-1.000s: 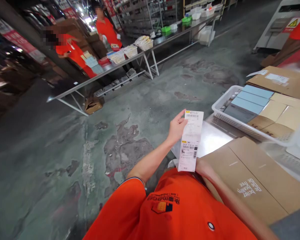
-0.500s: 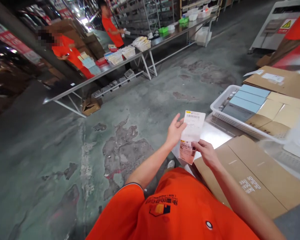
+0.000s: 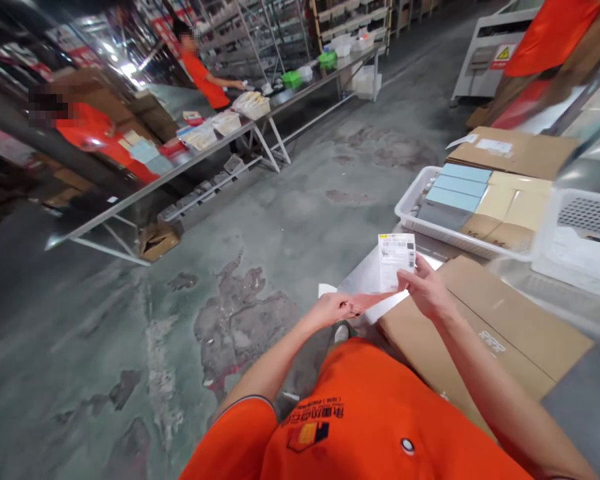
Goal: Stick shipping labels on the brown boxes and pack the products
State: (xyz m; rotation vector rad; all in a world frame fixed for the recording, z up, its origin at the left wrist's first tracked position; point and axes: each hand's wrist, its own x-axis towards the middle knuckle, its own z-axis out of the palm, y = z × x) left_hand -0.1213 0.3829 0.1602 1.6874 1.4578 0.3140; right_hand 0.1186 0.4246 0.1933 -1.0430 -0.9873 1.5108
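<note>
A white barcode shipping label runs across my view, its lower end bent over and showing a pinkish tint toward my left hand. My left fingers pinch that lower end. My right hand grips the label's right edge near its middle. Both hands are held above a steel table top, and my right hand is also just above a flat cardboard sheet. Part of the label is hidden by my fingers.
A white plastic crate holds blue-grey flat boxes and kraft packs. A second white crate stands to its right. Metal tables with parcels run along the left, where two co-workers in orange shirts stand. Bare concrete floor lies to my left.
The label has swung from upright to nearly level, and its lower end has bent over. My right hand has come up onto it. The view has turned left.
</note>
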